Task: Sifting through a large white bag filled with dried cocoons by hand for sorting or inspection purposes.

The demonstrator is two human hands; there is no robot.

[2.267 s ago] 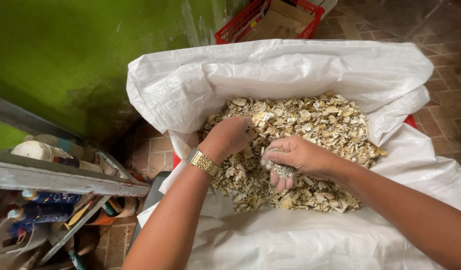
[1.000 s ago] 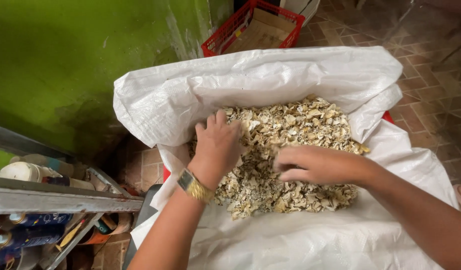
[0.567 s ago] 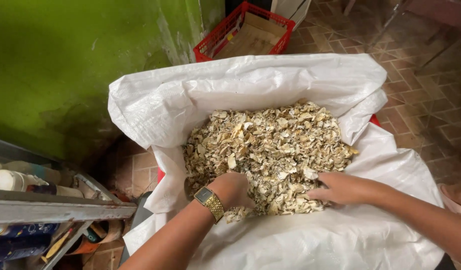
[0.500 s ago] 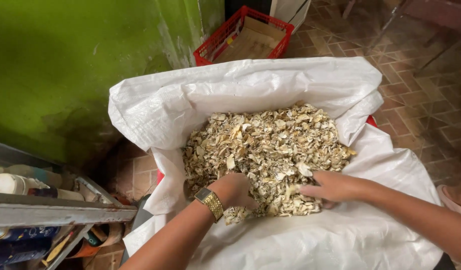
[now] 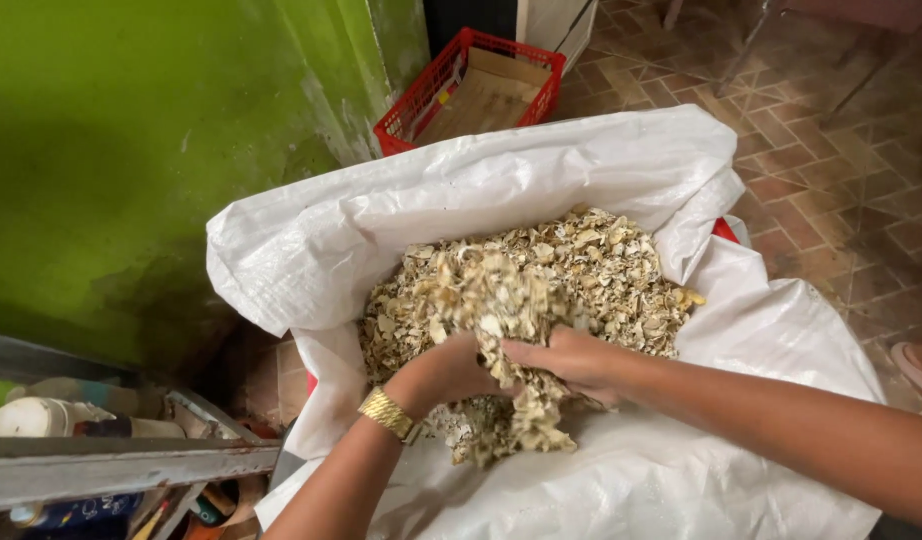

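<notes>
Cupping a heaped scoop of pale beige dried flakes (image 5: 496, 300) between left hand (image 5: 443, 372) and right hand (image 5: 571, 360), both half-curled, over the white woven plastic sack (image 5: 481, 190) beneath.

A brick-tiled floor (image 5: 831, 190) carries the white sack (image 5: 501, 190) and red crate (image 5: 471, 90).

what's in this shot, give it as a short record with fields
left hand: left hand cupped under a heap of dried flakes, gold watch on the wrist
right hand: right hand cupped against the left, lifting the same heap
container: white woven sack, open, holding more flakes
falling: some flakes spill below the hands
behind: red plastic crate by the green wall
floor: brick tiles
</notes>
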